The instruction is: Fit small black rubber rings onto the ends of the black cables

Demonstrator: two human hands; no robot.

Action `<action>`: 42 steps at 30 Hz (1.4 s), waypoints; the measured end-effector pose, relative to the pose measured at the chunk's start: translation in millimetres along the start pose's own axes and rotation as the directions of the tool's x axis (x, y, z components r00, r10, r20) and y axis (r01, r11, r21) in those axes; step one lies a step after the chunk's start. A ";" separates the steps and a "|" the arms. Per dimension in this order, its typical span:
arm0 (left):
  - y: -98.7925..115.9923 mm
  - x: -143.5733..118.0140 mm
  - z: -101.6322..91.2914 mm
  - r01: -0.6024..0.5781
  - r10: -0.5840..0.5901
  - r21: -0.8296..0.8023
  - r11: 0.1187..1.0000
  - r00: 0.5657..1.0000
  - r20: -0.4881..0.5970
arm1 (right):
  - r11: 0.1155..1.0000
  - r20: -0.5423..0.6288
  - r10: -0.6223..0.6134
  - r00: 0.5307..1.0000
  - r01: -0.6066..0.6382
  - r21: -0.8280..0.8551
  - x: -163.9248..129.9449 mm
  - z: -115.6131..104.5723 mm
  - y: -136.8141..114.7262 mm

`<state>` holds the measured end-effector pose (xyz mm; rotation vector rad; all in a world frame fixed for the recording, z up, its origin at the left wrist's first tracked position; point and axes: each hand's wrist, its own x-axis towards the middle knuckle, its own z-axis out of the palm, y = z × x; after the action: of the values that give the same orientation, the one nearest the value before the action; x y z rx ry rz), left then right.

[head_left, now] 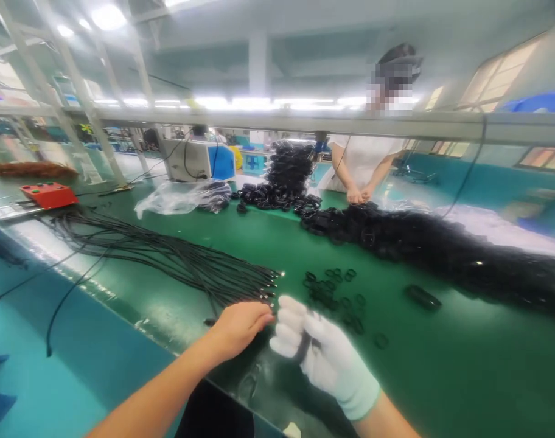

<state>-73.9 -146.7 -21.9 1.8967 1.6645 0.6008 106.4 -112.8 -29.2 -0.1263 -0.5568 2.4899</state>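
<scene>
My left hand (243, 328) is bare and closed, its fingers curled inward beside the tips of the cables; whatever it may hold is hidden. To its right, my right hand (330, 359) wears a white glove, with its fingers folded over a small black piece (305, 345) that shows between fingers and palm. A bundle of thin black cables (181, 258) lies across the green table, metal-tipped ends pointing towards my hands. Just beyond the glove are loose black rings (325, 289), scattered in a small group.
A long heap of black coiled parts (409, 240) runs along the right. Across the table (469, 365) a person (366, 158) handles parts from it. Further left are a plastic bag (172, 198), a red control box (49, 194) and a blue-and-white machine (199, 159). A rail (277, 128) crosses overhead.
</scene>
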 end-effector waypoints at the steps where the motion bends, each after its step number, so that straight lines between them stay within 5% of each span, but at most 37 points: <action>1: 1.8 -1.2 1.8 0.028 -0.027 0.065 0.998 1.000 -0.017 | 0.998 -0.038 -0.058 0.998 0.057 -0.025 0.7 -3.0 -5.2; 5: 17.4 -8.0 19.2 0.219 -0.196 0.391 0.894 0.976 -0.097 | 0.976 -0.144 -0.188 0.971 0.169 -0.136 1.0 -14.1 -21.3; 9: 33.3 -17.0 35.8 0.282 -0.247 0.496 0.821 0.959 -0.137 | 0.957 -0.185 -0.244 0.952 0.205 -0.205 -0.5 -17.5 -28.4; 15: 45.9 -28.9 39.6 -0.049 0.140 0.509 0.859 0.980 -0.143 | 0.919 -0.197 -0.282 0.939 0.205 -0.337 0.2 -15.5 -22.0; 21: 39.0 -6.8 -4.9 -0.440 0.540 0.620 0.650 0.841 0.031 | 0.891 -0.116 0.022 0.993 -0.072 -0.449 -1.8 -8.4 -6.9; 25: 32.2 10.3 -29.2 -0.577 0.597 0.496 0.649 0.790 0.139 | 0.929 0.005 0.201 0.980 -0.189 -0.319 -4.5 -5.9 -0.3; 29: 31.1 17.0 -27.4 -0.625 0.611 0.408 0.665 0.770 0.185 | 0.914 -0.008 0.247 0.969 -0.236 -0.329 -3.1 -11.6 4.9; 34: 40.0 18.0 -30.8 -0.578 0.560 0.433 0.692 0.808 0.183 | 0.901 -0.044 0.318 0.947 -0.316 -0.298 -4.9 -22.1 5.2; 36: 39.8 20.8 -35.0 -0.526 0.470 0.269 0.807 0.848 0.246 | 0.899 -0.029 0.359 0.933 -0.355 -0.257 -7.5 -23.0 4.2; 39: 31.4 23.0 -32.8 -0.267 0.292 -0.120 0.956 0.907 0.304 | 0.910 -0.003 0.367 0.930 -0.359 -0.207 -10.0 -21.0 3.5; 42: 21.1 16.7 -17.7 -0.029 0.145 -0.414 0.910 0.957 0.252 | 0.917 0.030 0.370 0.929 -0.359 -0.172 -8.8 -17.9 4.6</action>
<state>-67.3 -130.2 4.9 1.6650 1.1728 0.6267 115.1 -114.7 -47.6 -0.2363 -0.8311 2.8135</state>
